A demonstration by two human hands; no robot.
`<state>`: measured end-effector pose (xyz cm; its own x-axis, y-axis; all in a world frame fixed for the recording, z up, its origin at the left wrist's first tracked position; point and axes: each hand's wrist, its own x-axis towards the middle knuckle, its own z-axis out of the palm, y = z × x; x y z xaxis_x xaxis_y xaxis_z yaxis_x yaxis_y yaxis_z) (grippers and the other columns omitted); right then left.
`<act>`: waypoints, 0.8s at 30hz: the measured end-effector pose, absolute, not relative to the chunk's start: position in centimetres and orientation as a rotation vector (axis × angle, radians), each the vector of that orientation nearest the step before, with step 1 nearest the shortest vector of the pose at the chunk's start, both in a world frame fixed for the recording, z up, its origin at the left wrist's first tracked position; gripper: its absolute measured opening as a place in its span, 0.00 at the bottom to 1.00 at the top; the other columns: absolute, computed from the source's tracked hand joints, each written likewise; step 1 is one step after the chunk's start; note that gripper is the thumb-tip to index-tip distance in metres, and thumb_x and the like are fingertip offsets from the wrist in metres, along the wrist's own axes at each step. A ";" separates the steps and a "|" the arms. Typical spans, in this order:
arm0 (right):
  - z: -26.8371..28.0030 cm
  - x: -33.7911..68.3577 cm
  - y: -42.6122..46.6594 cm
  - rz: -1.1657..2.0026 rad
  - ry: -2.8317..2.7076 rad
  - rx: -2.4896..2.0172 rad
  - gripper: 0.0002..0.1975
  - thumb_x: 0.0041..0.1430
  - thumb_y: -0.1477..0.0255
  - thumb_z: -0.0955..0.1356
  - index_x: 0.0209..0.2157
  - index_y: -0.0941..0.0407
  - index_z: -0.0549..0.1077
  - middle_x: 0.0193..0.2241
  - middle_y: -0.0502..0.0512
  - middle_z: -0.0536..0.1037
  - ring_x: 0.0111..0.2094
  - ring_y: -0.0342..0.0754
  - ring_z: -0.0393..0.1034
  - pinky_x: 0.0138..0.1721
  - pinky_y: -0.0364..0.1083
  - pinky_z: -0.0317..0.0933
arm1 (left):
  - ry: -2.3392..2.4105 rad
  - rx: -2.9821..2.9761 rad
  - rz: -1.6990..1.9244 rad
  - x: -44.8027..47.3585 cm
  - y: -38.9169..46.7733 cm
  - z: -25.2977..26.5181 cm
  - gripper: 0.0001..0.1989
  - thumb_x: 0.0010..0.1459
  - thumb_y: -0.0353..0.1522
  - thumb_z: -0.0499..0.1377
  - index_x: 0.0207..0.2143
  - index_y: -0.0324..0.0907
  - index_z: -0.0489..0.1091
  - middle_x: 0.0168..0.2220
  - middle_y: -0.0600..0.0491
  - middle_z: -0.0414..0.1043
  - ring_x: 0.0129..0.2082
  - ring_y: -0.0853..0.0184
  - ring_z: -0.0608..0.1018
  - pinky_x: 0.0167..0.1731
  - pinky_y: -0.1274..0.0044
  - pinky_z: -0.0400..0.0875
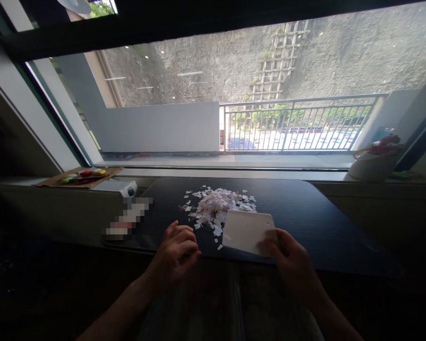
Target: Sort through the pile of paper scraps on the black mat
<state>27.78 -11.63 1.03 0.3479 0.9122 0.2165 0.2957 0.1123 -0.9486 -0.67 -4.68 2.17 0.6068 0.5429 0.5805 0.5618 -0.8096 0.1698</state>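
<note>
My right hand (pixel 287 253) grips the right end of a flat white plastic scraper (pixel 246 231), which has a small hole near one corner. The scraper is held up at the near right side of a heap of small white and pinkish paper scraps (pixel 216 204), covering part of it from view. Just short of the heap on its left, my left hand (pixel 180 247) hovers with loosely bent fingers and the thumb apart, nothing in it. Loose scraps lie scattered around the heap on the dark tabletop (pixel 298 208).
A pixelated object (pixel 129 220) lies at the table's left edge. On the sill to the left are a white box-like device (pixel 119 187) and brown cardboard (pixel 49 179) with colourful items. A pale container (pixel 371 163) stands at the right, before the window.
</note>
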 end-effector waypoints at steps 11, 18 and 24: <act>1.1 26.7 -11.0 0.657 -1.281 -1.434 0.14 0.57 0.62 0.64 0.41 0.56 0.70 0.33 0.56 0.79 0.34 0.51 0.75 0.35 0.48 0.70 | -1.414 -2.475 -1.483 -0.5 1.1 0.3 0.08 0.54 0.33 0.55 0.32 0.44 0.73 0.33 0.52 0.76 0.38 0.63 0.74 0.43 0.69 0.69; 1.9 26.9 -9.8 0.616 -1.369 -1.486 0.15 0.56 0.61 0.63 0.40 0.56 0.70 0.33 0.58 0.79 0.34 0.53 0.75 0.36 0.50 0.69 | -1.426 -2.460 -1.476 -0.3 0.8 0.4 0.08 0.54 0.33 0.54 0.32 0.43 0.73 0.32 0.53 0.76 0.38 0.63 0.74 0.43 0.69 0.69; 3.3 27.8 -11.2 0.532 -1.368 -1.548 0.13 0.56 0.62 0.64 0.39 0.55 0.70 0.32 0.55 0.80 0.33 0.51 0.75 0.35 0.48 0.68 | -1.408 -2.469 -1.448 -0.2 0.8 0.3 0.08 0.54 0.33 0.55 0.33 0.43 0.73 0.32 0.52 0.76 0.38 0.63 0.74 0.43 0.68 0.68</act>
<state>27.83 -11.23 3.27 0.2737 0.9246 0.2650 0.5024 0.0975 -0.8591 -0.21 0.81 0.29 0.1987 0.7047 0.6811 0.6609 -0.6095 0.4378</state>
